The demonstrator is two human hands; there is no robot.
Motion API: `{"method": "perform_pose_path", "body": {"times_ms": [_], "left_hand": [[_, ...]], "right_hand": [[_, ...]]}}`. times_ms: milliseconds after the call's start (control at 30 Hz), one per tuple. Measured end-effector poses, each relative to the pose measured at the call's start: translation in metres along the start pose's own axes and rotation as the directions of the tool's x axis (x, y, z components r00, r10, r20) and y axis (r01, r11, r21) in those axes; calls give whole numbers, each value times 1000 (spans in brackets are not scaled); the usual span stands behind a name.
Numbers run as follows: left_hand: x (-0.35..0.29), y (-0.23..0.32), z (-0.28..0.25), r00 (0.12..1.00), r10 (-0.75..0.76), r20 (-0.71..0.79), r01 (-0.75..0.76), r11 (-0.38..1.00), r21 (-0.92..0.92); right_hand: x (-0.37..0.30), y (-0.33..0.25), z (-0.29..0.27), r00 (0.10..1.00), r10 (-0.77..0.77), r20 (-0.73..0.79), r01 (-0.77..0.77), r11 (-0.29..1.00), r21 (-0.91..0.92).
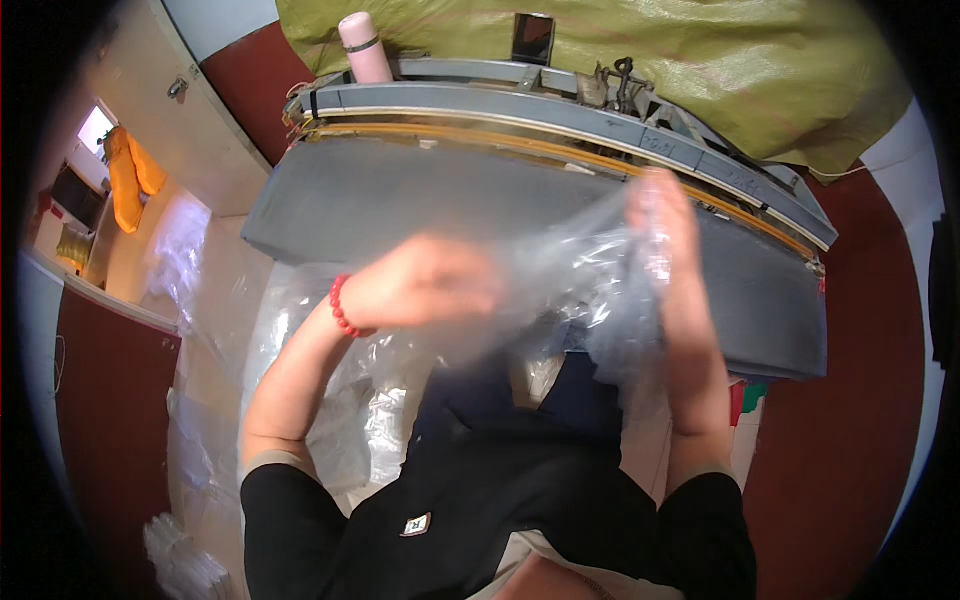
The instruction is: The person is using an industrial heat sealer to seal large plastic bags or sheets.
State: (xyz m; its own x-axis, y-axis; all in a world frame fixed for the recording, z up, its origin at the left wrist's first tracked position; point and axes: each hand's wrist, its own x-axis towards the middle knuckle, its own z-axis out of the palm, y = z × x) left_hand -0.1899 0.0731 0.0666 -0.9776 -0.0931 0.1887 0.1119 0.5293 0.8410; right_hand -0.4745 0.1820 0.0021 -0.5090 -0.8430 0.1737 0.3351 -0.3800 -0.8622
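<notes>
From the head camera, both of the person's forearms come up from the lower edge and meet over a grey padded table [380,205]. Between them is a clear plastic bag [580,290], crumpled and glossy, held up in the air above the table's near edge and in front of the person's dark shirt.

The left hand [430,285] is blurred by motion; it sits at the bag's left side with the fingers curled toward the film, but how tightly it is closed cannot be told. A red bead bracelet [340,305] circles that wrist.

The right hand [665,235] is raised with its fingers stretched upward and pressed together, gripping the bag's upper right part; the film drapes over the fingers and down along the forearm.

Behind the table runs a long grey sealing machine [560,115] with a yellow strip along its bar. A pink bottle [365,48] stands upright on its far left end, in front of an olive-green tarp [700,60]. More clear plastic bags [300,400] lie piled low on the left, beside the person's left arm.
</notes>
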Motion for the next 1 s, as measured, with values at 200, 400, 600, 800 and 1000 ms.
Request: {"method": "perform_pose_path", "body": {"times_ms": [200,400,600,800,1000], "left_hand": [[-113,-84,12,844,-442,302,479,876,-56],[-280,-202,-53,310,-948,76,688,279,670],[-261,-94,-277,198,-201,-959,970,-97,221],[-146,-69,-192,566,358,-743,421,650,633],[-165,-149,-108,872,-345,-348,421,166,892]], "right_hand": [[-112,-101,-282,560,-695,-451,-273,360,-892],[-326,-207,-449,87,-891,-446,-644,291,-708],[-291,-200,-442,227,-841,-492,-835,93,-543],[-226,-192,-465,324,-828,-458,-833,-20,-553],[-201,-193,-499,493,-769,-408,-717,-94,-691]]}}
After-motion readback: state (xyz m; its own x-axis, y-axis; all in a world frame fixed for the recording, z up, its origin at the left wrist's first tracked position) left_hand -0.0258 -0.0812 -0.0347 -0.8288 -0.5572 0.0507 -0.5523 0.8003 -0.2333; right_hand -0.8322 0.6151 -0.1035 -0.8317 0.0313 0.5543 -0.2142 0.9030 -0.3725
